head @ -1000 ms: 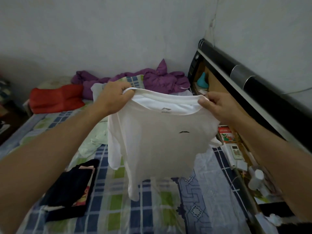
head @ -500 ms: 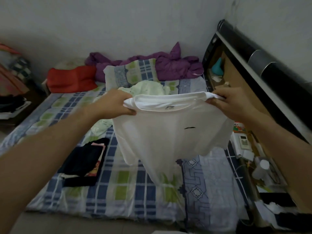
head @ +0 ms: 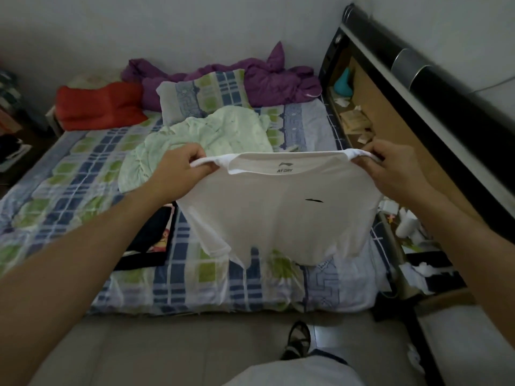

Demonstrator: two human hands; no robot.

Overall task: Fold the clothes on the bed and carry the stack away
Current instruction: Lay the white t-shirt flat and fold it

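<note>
I have the white T-shirt [head: 278,213] stretched out between my two hands, and it hangs lower and flatter than it did a second ago: back then I held it up high in front of me with the collar near eye level, and now the shoulder line is down over the bed [head: 83,168], pulled nearly straight. My left hand [head: 181,168] pinches the left shoulder seam, fingers curled round the bunched fabric; my right hand [head: 390,171] grips the right shoulder the same way. The collar label faces me, and the hem drapes down until it looks to be brushing the near part of the checked sheet.

The view has also dropped back and down, so the floor and my foot [head: 298,341] show at the near edge; I judge I have stepped back a little to give the shirt room.

What that means for the task, as I read it: the shake-out is over and the shirt is ready to be laid flat for folding. A dark folded garment [head: 150,235] lies on the near left of the bed, just beside the shirt's hanging sleeve, so the stack has begun there. The pale green garment [head: 211,135] is crumpled further back, unfolded, with a pillow [head: 206,93], a purple quilt [head: 273,79] and a red bundle [head: 97,107] at the far end.
</note>
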